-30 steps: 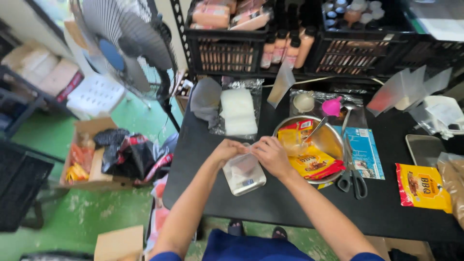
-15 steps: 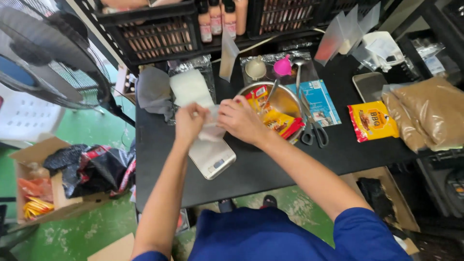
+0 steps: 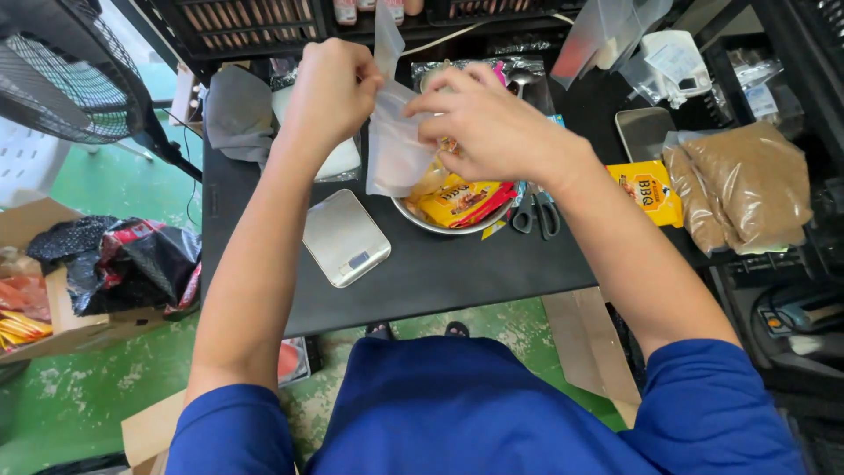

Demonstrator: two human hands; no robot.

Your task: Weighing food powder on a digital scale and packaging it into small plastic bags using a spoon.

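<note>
Head view: left hand (image 3: 327,88) and right hand (image 3: 488,123) each pinch a top edge of a clear plastic pouch (image 3: 396,149), held above a steel bowl (image 3: 444,220) of yellow sachets (image 3: 457,198), digital scale (image 3: 345,237) near left; best kept upright, mouth spread evenly over the bowl.

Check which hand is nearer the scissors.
Right. The right hand holds the clear bag just above and left of the scissors; the left hand grips the bag's far side.
</note>
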